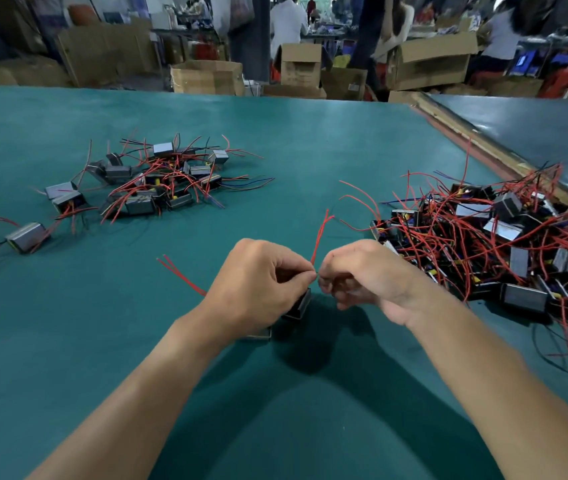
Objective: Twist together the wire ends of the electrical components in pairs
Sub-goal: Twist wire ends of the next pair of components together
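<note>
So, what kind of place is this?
Probably a factory assembly floor: heaps of wired components lie on a wide green worktable, open cardboard boxes stand behind it, and other people stand beyond.

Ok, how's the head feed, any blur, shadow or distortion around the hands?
Head view: left hand, right hand and the pinched red wires are sharp; forearms throw a dark shadow on the green table below them; background cardboard boxes and people are soft; wide-angle stretch at the edges.

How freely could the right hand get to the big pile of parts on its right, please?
Probably yes: the pile lies close beside the right hand, nothing between, though its grip holds the red wires.
</note>
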Action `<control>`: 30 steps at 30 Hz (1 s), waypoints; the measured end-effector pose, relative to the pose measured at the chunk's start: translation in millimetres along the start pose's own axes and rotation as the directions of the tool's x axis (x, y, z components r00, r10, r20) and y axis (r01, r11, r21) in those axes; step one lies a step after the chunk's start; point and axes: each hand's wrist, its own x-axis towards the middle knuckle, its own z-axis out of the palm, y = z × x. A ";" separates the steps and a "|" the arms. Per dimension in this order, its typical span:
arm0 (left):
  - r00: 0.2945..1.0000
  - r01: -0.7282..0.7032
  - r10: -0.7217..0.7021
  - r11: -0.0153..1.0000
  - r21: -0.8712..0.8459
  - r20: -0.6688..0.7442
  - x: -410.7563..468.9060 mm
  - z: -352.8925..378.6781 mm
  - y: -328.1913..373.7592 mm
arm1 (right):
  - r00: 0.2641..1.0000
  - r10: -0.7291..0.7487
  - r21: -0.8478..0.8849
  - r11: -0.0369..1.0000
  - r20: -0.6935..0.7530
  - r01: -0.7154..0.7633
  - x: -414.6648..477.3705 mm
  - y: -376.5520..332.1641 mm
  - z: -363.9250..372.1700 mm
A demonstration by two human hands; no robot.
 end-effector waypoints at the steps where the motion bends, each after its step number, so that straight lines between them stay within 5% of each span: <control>1: 1.000 -0.022 0.022 1.000 0.002 -0.008 -0.3 1.8 0.4 | 0.998 0.056 0.048 0.997 0.036 -0.058 -0.8 -1.0 -2.0; 4: 0.998 0.064 -0.063 0.994 -0.091 0.005 -0.1 0.4 1.1 | 0.996 0.015 0.035 0.999 0.085 -0.018 -1.2 0.7 -5.7; 10: 0.929 0.366 -0.363 0.870 -0.329 0.073 7.1 -9.4 0.0 | 0.874 -0.485 -0.188 0.859 -0.005 0.476 2.1 8.5 2.8; 17: 0.882 0.471 -0.430 0.798 -0.377 0.192 8.1 -13.7 -1.3 | 0.856 -0.517 -0.301 0.813 0.017 0.498 4.4 11.1 1.7; 25: 0.912 0.405 -0.360 0.871 -0.280 0.198 5.1 -10.7 -4.5 | 0.907 -0.422 -0.256 0.875 0.012 0.411 4.3 10.8 -1.9; 30: 0.998 0.060 -0.060 0.998 -0.029 0.015 -1.0 -8.1 -1.7 | 0.942 -0.334 -0.168 0.930 -0.021 0.326 8.6 10.9 -2.1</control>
